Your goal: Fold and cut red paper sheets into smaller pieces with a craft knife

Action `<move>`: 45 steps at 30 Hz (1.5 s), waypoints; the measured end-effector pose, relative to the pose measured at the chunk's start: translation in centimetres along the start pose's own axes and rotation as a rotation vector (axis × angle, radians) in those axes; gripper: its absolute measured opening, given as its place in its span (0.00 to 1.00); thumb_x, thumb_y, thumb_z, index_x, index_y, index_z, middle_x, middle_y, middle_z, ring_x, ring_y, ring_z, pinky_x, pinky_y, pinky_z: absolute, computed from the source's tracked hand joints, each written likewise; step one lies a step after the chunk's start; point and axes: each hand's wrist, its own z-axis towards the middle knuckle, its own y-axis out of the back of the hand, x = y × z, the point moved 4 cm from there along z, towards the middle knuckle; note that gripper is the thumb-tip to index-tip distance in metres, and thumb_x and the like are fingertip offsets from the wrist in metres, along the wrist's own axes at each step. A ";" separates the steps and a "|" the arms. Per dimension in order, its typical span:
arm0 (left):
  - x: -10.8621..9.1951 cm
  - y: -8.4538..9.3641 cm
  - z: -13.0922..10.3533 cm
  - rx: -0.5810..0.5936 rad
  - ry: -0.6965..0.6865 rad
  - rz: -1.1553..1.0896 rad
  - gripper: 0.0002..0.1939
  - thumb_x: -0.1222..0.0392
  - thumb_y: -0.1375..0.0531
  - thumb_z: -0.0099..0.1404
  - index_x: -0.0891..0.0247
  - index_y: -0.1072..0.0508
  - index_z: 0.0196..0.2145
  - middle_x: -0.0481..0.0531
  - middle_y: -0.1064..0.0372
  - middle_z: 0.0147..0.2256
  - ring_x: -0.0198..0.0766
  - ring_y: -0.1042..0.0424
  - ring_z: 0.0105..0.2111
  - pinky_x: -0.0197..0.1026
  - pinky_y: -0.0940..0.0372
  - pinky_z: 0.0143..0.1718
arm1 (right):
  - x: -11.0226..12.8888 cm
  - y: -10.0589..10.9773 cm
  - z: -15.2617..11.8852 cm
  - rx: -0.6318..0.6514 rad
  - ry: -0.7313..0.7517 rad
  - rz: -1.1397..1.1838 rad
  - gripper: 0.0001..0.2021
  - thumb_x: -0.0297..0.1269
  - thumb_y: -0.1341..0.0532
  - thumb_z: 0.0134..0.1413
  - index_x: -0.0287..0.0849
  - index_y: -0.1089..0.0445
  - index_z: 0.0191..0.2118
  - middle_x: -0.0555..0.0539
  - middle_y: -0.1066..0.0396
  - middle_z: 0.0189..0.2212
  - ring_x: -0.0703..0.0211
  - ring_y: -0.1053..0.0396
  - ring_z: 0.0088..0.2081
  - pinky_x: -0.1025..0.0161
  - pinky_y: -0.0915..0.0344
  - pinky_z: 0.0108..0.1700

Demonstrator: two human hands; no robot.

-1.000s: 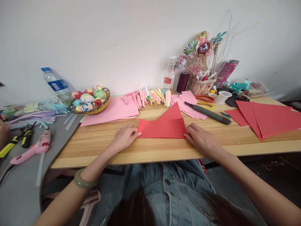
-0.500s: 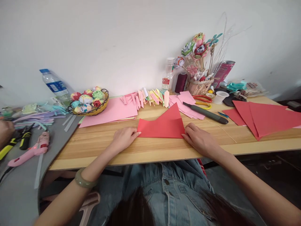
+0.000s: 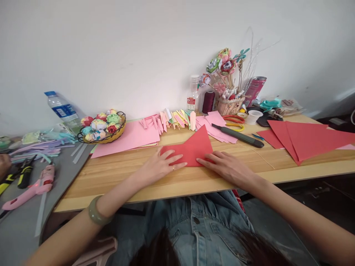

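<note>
A folded sheet of red paper [image 3: 191,147] lies on the wooden table [image 3: 111,177] in front of me, one pointed corner rising toward the back. My left hand [image 3: 166,162] rests flat over its left part, fingers spread. On the right side, my right hand [image 3: 219,164] lies on the paper's lower edge with its fingers stretched out. Both palms face down and neither hand grips anything. My hands cover the paper's two lower corners.
Beyond the paper are pink sheets [image 3: 130,136], folded paper strips [image 3: 177,120] and a utility knife [image 3: 238,135]. More red sheets [image 3: 310,138] lie right. A basket of paper flowers [image 3: 104,127] stands left, near a pink glue gun [image 3: 33,190] and another person's hand [image 3: 4,165].
Both hands have moved inward from the paper's side edges onto its surface. Their fingers, pinched at the corners before, are now stretched flat. The view has shifted slightly.
</note>
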 end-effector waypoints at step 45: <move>0.1 -0.9 2.4 0.209 -0.014 -0.115 0.27 0.67 0.55 0.68 0.51 0.54 0.62 0.56 0.54 0.62 0.45 0.49 0.60 0.51 0.43 0.52 | -1.2 0.4 1.2 0.076 -0.066 -0.028 0.14 0.33 0.51 0.59 0.40 0.34 0.48 0.43 0.33 0.36 0.57 0.36 0.37 0.63 0.44 0.30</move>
